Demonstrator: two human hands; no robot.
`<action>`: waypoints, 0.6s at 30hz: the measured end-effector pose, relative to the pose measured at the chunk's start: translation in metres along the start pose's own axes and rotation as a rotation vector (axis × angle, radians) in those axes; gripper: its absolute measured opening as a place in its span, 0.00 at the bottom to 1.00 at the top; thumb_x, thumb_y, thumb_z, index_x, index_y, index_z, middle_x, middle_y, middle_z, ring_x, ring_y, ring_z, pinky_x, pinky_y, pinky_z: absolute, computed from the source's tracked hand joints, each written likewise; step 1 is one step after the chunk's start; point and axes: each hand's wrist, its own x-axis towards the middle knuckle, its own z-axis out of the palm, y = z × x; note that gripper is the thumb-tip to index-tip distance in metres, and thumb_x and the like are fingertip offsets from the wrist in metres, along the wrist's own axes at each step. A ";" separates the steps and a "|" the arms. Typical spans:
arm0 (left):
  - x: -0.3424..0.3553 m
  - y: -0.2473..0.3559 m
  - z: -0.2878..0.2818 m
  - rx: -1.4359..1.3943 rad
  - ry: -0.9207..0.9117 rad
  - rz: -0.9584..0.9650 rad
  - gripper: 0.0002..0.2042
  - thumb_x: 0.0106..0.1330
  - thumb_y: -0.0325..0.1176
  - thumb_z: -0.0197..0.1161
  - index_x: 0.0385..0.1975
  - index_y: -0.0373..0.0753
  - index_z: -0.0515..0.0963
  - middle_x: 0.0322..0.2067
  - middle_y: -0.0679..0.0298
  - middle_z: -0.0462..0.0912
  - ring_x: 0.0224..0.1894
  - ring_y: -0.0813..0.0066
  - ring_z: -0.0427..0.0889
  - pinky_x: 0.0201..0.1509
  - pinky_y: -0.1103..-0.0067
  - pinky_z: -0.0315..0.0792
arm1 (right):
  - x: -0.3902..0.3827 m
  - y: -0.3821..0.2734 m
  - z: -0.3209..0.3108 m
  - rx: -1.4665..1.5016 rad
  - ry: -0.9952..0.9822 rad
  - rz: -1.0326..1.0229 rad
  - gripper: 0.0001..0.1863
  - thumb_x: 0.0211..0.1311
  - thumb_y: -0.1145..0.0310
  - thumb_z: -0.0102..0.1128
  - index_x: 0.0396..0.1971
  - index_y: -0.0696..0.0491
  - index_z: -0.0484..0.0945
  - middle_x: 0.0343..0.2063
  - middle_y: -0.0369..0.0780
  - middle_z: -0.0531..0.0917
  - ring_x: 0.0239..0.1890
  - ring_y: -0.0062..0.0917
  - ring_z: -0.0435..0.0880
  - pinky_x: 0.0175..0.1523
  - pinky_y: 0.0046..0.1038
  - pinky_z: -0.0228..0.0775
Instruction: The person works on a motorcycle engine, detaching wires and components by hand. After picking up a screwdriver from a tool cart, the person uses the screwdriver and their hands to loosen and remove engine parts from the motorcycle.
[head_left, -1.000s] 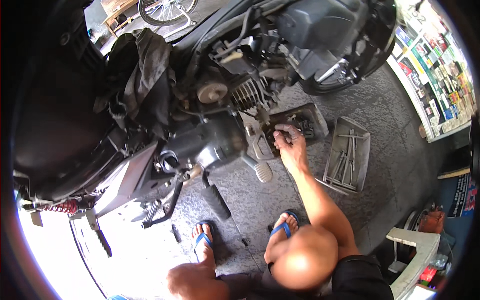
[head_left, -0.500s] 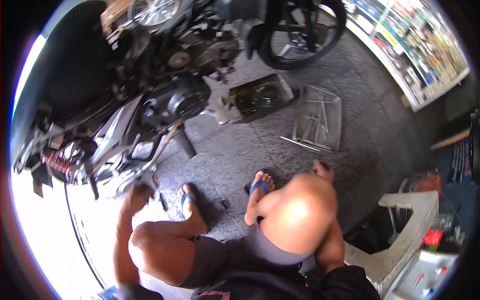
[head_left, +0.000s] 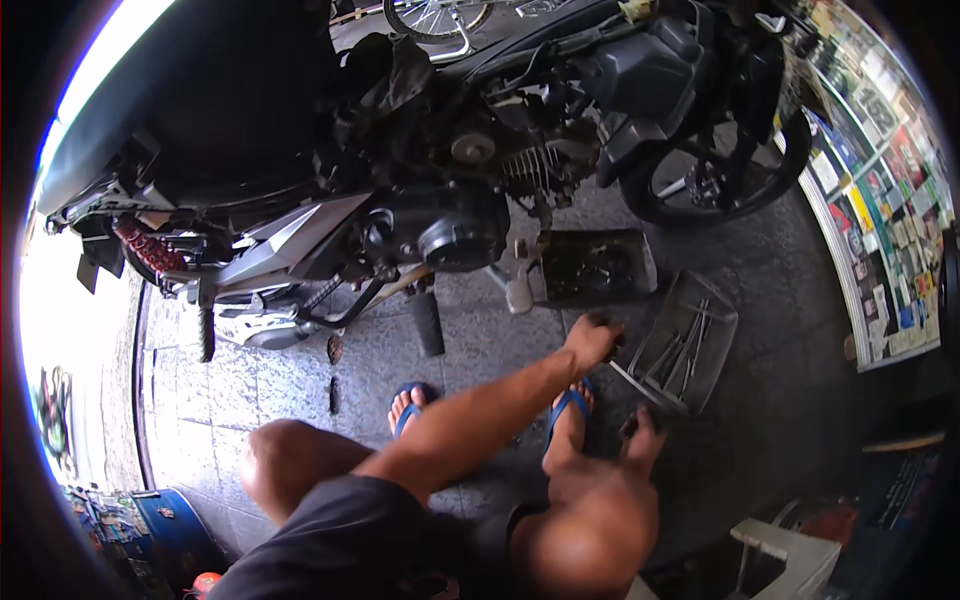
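Observation:
My left hand [head_left: 592,340], darkened at the fingers, curls down at the near end of a long metal bar [head_left: 640,387] beside an open metal tray [head_left: 713,345] of several long tools [head_left: 689,343]. Whether it grips the bar is unclear. My right hand [head_left: 645,432] is low, just below that tray, its fingers dark and blurred. A grimy pan [head_left: 560,285] with dark parts in it sits under the exposed engine [head_left: 460,235] of a black motorcycle [head_left: 650,85], whose footrest [head_left: 425,325] hangs over the floor.
A glass display cabinet [head_left: 880,200] full of small packages lines the right. A pale stand [head_left: 785,550] is at lower right, a blue drum [head_left: 180,530] at lower left. A bicycle wheel [head_left: 430,20] shows behind the motorcycle. My sandalled feet [head_left: 568,425] are on the tiled floor [head_left: 240,390].
My left hand has moved from low left across to the tools tray. My right hand has come down from the pan to below the tray. The view has shifted.

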 end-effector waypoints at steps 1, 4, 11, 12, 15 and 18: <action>0.014 -0.016 0.002 -0.521 0.093 -0.192 0.09 0.65 0.39 0.60 0.33 0.41 0.80 0.29 0.62 0.83 0.31 0.70 0.80 0.35 0.73 0.73 | 0.009 -0.010 0.011 -0.016 0.014 -0.007 0.07 0.62 0.70 0.61 0.26 0.56 0.78 0.20 0.34 0.75 0.18 0.19 0.71 0.23 0.24 0.64; 0.052 -0.070 -0.051 -1.412 0.045 0.058 0.11 0.66 0.40 0.62 0.42 0.42 0.78 0.35 0.67 0.82 0.31 0.76 0.77 0.34 0.78 0.71 | 0.031 -0.023 0.034 -0.084 0.006 -0.030 0.07 0.62 0.70 0.61 0.25 0.56 0.78 0.19 0.34 0.75 0.18 0.19 0.71 0.23 0.25 0.64; 0.097 -0.008 -0.113 -1.622 -0.020 0.525 0.15 0.70 0.36 0.58 0.54 0.41 0.74 0.53 0.63 0.78 0.45 0.70 0.78 0.44 0.73 0.73 | 0.045 -0.058 0.084 -0.220 -0.048 -0.033 0.06 0.61 0.70 0.62 0.30 0.58 0.79 0.21 0.35 0.77 0.19 0.19 0.73 0.24 0.24 0.64; 0.103 -0.004 -0.108 -1.644 -0.118 0.573 0.16 0.71 0.35 0.56 0.56 0.40 0.73 0.55 0.62 0.77 0.48 0.69 0.78 0.45 0.72 0.73 | 0.047 -0.071 0.092 -0.223 -0.013 -0.036 0.07 0.61 0.70 0.62 0.31 0.58 0.79 0.21 0.35 0.77 0.19 0.19 0.73 0.24 0.24 0.64; 0.104 -0.003 -0.110 -1.660 -0.069 0.579 0.16 0.68 0.34 0.59 0.54 0.37 0.73 0.51 0.58 0.76 0.41 0.69 0.73 0.38 0.76 0.69 | 0.071 -0.094 0.114 -0.369 -0.227 -0.187 0.08 0.62 0.69 0.61 0.33 0.59 0.80 0.21 0.35 0.77 0.20 0.19 0.73 0.25 0.24 0.64; 0.112 -0.016 -0.121 -1.691 -0.312 0.601 0.16 0.72 0.31 0.55 0.57 0.37 0.71 0.59 0.57 0.73 0.53 0.66 0.76 0.43 0.72 0.73 | 0.084 -0.110 0.138 -0.389 -0.234 -0.187 0.09 0.62 0.68 0.60 0.34 0.59 0.80 0.22 0.35 0.78 0.21 0.19 0.74 0.27 0.23 0.64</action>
